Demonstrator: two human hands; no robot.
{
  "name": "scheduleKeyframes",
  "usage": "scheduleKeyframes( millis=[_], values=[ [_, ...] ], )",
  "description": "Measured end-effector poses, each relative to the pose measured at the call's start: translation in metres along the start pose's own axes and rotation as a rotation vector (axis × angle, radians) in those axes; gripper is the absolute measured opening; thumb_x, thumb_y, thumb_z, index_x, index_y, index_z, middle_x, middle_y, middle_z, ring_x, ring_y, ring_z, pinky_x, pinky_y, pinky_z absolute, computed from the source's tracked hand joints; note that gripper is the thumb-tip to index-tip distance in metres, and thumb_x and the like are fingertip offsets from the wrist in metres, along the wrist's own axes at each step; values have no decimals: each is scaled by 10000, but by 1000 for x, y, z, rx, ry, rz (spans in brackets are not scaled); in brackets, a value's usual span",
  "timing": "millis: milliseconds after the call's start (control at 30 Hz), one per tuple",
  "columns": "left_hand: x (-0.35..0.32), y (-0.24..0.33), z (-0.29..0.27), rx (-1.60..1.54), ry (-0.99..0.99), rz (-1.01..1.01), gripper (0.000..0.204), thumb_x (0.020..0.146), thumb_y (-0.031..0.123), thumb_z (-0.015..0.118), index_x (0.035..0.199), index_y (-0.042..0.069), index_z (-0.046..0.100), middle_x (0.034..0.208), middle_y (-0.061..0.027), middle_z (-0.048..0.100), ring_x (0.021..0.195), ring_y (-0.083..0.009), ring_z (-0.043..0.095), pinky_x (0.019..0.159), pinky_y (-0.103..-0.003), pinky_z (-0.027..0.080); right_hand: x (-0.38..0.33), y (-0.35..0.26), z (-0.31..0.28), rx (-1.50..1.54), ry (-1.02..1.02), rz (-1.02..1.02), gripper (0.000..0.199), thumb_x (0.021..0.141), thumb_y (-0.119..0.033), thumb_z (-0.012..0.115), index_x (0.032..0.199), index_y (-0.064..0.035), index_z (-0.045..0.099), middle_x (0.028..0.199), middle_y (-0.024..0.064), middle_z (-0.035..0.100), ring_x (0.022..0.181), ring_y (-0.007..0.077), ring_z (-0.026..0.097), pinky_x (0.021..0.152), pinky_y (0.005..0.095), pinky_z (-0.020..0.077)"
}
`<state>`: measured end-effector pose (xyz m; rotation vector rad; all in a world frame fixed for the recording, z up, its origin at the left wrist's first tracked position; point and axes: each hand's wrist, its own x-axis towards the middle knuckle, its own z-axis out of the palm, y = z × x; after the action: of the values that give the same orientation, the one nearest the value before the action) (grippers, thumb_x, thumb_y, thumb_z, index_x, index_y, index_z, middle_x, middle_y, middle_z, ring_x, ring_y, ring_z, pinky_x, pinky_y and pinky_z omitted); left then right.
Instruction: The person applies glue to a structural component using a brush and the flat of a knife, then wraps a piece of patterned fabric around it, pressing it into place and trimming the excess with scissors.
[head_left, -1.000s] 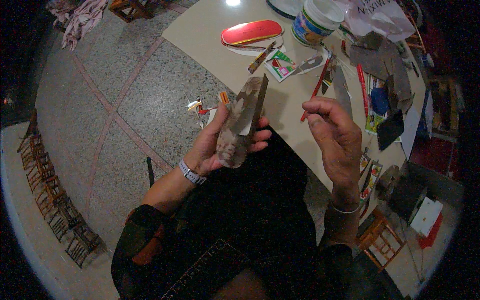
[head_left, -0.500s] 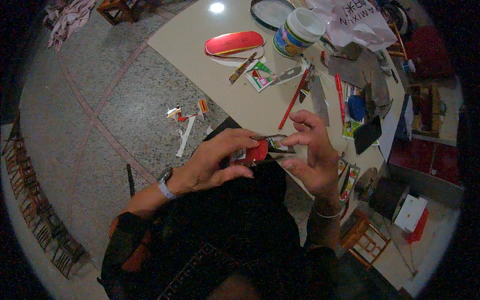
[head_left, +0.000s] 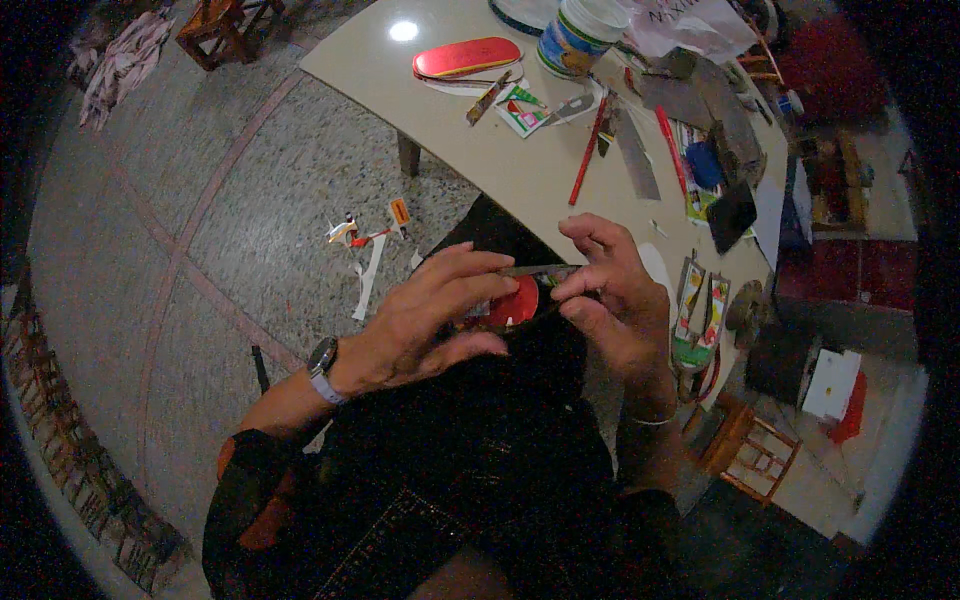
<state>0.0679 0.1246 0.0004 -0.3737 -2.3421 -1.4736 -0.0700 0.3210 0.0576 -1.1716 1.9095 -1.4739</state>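
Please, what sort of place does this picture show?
Probably an indoor room serving as a small handicraft workspace: a grey strip and tub on the pale table, white scraps on the speckled floor.

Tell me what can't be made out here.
Head view, red piece: its left end is hidden by the left hand.
Head view, pale bag: its upper part is cut off by the top edge.
Head view, watch: dial too small to read.

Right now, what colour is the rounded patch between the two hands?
The rounded patch is red, best seen in the head view.
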Motion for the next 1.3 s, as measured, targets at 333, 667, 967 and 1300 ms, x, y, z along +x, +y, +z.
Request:
scheduleKeyframes(
  millis=[333, 667, 967, 1300],
  values=[
    [-32, 23, 0, 11, 24, 107, 570, 751, 200, 779, 1251, 81, 535, 1280, -172, 534, 1177, -351, 531, 1048, -505, 383, -32, -30, 35, -87, 149, -92, 104, 844, -133, 652, 886, -39, 646, 1281, 203, 484, 1189, 302, 498, 1042, 427, 352],
    [-38, 27, 7, -20, 0, 150, 577, 737, 187, 788, 1242, 77, 531, 1288, -179, 532, 1160, -371, 542, 1039, -483, 396, -47, -43, 40, -194, 165, -50, 138, 840, -131, 616, 812, 4, 608, 1305, 232, 459, 1252, 301, 444, 1084, 467, 292],
    [-40, 22, 6, -51, 4, 170, 585, 735, 166, 788, 1247, 76, 519, 1297, -182, 527, 1203, -368, 515, 1054, -502, 375, -43, -46, 44, -269, 132, 3, 122, 808, -102, 636, 813, 20, 620, 1331, 207, 461, 1205, 287, 485, 1035, 408, 347],
    [-38, 17, 12, 59, -38, 253, 641, 758, 132, 757, 1342, 214, 504, 1279, -199, 509, 1197, -377, 497, 1056, -578, 342, -36, -58, 43, -477, 93, 63, 87, 765, -67, 644, 796, 14, 653, 1262, 185, 548, 1156, 268, 543, 976, 353, 410]
  ],
)
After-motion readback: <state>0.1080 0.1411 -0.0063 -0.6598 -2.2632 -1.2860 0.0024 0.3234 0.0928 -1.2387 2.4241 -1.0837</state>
